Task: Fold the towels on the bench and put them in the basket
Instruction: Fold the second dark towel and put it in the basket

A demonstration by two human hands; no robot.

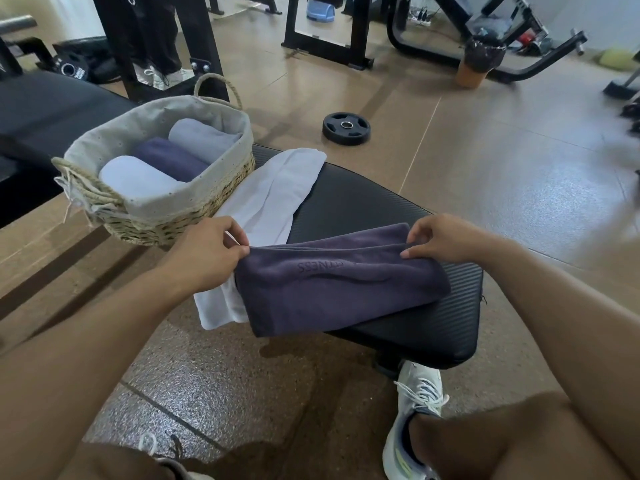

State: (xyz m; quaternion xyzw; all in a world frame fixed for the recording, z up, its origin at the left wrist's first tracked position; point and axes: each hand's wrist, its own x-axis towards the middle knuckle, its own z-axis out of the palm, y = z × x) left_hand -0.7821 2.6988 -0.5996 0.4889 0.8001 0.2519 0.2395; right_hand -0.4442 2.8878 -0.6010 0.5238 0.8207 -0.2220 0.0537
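Observation:
A dark purple towel (332, 292) lies folded across the near end of the black padded bench (415, 327). My left hand (207, 251) pinches its far left corner and my right hand (446, 237) pinches its far right corner. A white towel (273, 199) lies lengthwise on the bench, partly under the purple one. The woven basket (214, 188) with a grey liner stands at the bench's left side and holds three rolled towels: two pale ones (138, 178) (201, 136) and a dark purple one (169, 159).
A black weight plate (346, 128) lies on the floor beyond the bench. Black machine frames (325, 32) and a lined bin (478, 60) stand further back. My shoe (415, 410) is on the floor below the bench's near end.

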